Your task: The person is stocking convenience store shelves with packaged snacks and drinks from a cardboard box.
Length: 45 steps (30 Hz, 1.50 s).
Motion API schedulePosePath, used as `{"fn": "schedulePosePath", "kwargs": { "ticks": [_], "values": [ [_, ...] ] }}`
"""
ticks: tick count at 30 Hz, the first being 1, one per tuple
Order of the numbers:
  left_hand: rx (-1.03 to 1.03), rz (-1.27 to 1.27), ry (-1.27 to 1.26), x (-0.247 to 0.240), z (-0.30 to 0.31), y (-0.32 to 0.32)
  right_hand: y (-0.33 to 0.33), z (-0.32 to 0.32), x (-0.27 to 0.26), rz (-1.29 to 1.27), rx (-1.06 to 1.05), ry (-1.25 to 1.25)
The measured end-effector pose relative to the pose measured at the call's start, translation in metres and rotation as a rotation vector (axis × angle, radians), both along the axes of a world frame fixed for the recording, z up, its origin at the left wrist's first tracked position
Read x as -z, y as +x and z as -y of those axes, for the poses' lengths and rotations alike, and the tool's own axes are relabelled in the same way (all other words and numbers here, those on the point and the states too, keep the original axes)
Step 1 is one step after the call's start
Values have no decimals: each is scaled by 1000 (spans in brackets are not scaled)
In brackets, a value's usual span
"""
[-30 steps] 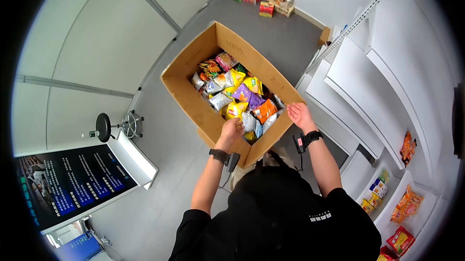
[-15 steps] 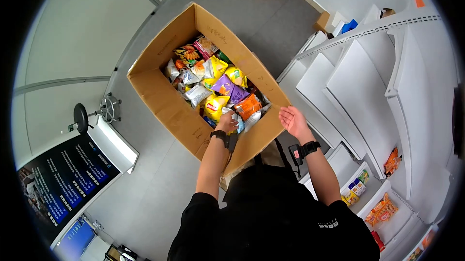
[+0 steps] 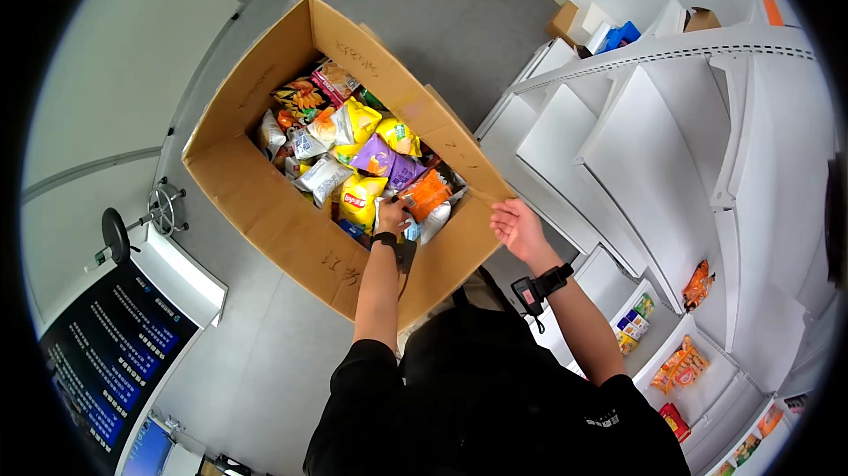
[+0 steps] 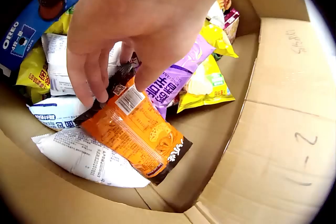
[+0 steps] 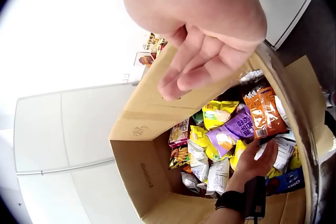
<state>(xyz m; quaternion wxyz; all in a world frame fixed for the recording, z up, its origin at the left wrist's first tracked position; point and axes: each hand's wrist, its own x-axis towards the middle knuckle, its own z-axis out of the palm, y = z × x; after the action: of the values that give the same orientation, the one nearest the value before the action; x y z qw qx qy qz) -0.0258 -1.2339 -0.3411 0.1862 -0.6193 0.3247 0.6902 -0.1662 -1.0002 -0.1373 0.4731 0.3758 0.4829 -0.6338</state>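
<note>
Orange snack bag (image 4: 137, 132) lies in the cardboard box (image 3: 278, 215), beside a purple bag (image 4: 182, 70) and a white packet (image 4: 90, 158). Left hand (image 4: 128, 27) pinches its dark end between thumb and fingers. Right hand (image 3: 518, 227) at the box's edge, fingers relaxed, slightly bent; contact with the cardboard unclear.

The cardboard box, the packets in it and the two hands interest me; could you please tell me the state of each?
Cardboard box: open at the top, well stocked with packets.
Left hand: pinching a packet's end.
Orange packet: pinched at its dark end, no tear visible.
Purple packet: lying loose, partly covered.
Blue Oreo pack: partly hidden, no opening visible.
Right hand: fingers loosely bent, holding no packet.
</note>
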Motion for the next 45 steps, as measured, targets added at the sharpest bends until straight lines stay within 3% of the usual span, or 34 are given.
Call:
{"fn": "schedulePosePath", "kwargs": {
  "ticks": [2, 5, 9, 17, 21, 29, 33, 35, 36, 37, 40, 43, 45],
  "values": [
    [18, -20, -51, -19, -2, -13, 0, 0, 0, -5, 3, 8],
    [83, -87, 18, 1, -3, -16, 0, -1, -1, -18, -5, 5],
    [76, -85, -100, 6, -10, -14, 2, -1, 1, -28, -5, -15],
    [230, -211, -38, -68, 4, -7, 4, -1, 5, -67, 36, -49],
    [102, -361, -8, -120, 18, -2, 8, -3, 9, -95, 54, -109],
    [164, -567, -217, -200, 36, 37, 32, 10, 3, -144, -91, -220],
    [269, -732, -370, -241, 24, 61, 76, 41, -42, -66, -227, -260],
    [428, -850, -577, -258, 11, 73, 103, 57, -61, -76, -249, -331],
    [619, -948, -823, -256, 8, 81, 115, 64, -72, -80, -252, -383],
    [697, -975, -937, -286, -3, 87, 125, 68, -79, -84, -254, -435],
    [875, -1092, -1020, -319, -23, 106, 153, 69, -88, -178, -203, -483],
    [1061, -1364, -1098, -334, -31, 121, 176, 58, -101, -324, -118, -441],
    [1035, -1360, -984, -339, -37, 130, 186, 46, -107, -407, -56, -392]
  ]
}}
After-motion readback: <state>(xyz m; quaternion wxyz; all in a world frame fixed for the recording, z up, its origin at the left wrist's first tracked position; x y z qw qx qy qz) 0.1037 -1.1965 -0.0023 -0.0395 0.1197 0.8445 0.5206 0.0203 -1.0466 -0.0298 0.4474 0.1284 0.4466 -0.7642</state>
